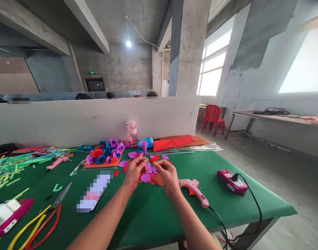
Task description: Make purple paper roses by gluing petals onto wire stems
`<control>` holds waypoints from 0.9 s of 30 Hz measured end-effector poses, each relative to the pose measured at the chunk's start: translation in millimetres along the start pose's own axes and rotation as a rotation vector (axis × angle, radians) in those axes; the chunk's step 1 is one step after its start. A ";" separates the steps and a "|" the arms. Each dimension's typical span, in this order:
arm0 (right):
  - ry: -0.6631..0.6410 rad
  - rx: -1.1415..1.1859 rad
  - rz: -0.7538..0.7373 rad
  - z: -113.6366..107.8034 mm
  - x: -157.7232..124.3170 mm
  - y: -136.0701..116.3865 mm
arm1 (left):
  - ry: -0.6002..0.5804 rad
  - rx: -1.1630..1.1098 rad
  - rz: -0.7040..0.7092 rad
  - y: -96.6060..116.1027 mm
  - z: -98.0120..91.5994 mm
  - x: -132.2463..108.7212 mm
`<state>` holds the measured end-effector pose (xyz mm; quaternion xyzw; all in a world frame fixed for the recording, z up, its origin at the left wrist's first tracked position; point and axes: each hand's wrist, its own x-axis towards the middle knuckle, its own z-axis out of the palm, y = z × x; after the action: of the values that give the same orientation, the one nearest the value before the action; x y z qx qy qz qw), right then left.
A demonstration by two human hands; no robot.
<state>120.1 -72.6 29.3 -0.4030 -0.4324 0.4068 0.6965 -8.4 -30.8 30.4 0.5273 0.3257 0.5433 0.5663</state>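
Note:
My left hand [134, 171] is raised over the green table [153, 211] with its fingers pinched on a purple paper cone [144, 147] that points upward. My right hand [167, 173] is close beside it, fingers curled toward the cone's base, and I cannot make out anything in them. Under both hands lies a heap of purple, red and brown cut petals [151, 173]. A pink glue gun [194, 190] rests just right of my right hand, with a black cord trailing off the table edge.
Finished paper flowers [107, 152] sit on an orange sheet. A pink bottle [131, 132], red paper [174, 142], a pink power strip [232, 181], scissors [51, 211], a phone [93, 192], green strips [10, 165] and a second glue gun [57, 162] share the table. A white partition [96, 118] stands behind.

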 end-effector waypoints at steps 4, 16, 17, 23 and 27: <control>-0.071 -0.067 0.050 -8.7 5.0 15.5 | 0.074 0.046 0.034 -24.7 -3.0 -8.5; -0.119 -0.096 0.003 -5.0 -2.7 24.0 | 0.011 -0.040 -0.015 -27.8 2.2 -22.2; -0.126 -0.102 -0.001 -5.2 -4.7 23.5 | 0.007 -0.035 -0.021 -25.4 1.9 -24.2; -0.109 -0.076 0.038 -2.4 -15.1 17.4 | 0.013 -0.052 -0.128 -10.3 -2.7 -45.7; -0.259 0.010 0.123 2.4 -25.1 11.3 | -0.001 -0.102 -0.154 -6.7 -1.2 -59.6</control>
<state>108.0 -91.2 12.8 -0.3692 -0.4913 0.4994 0.6107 -19.5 -86.7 11.6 0.4716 0.3368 0.5136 0.6328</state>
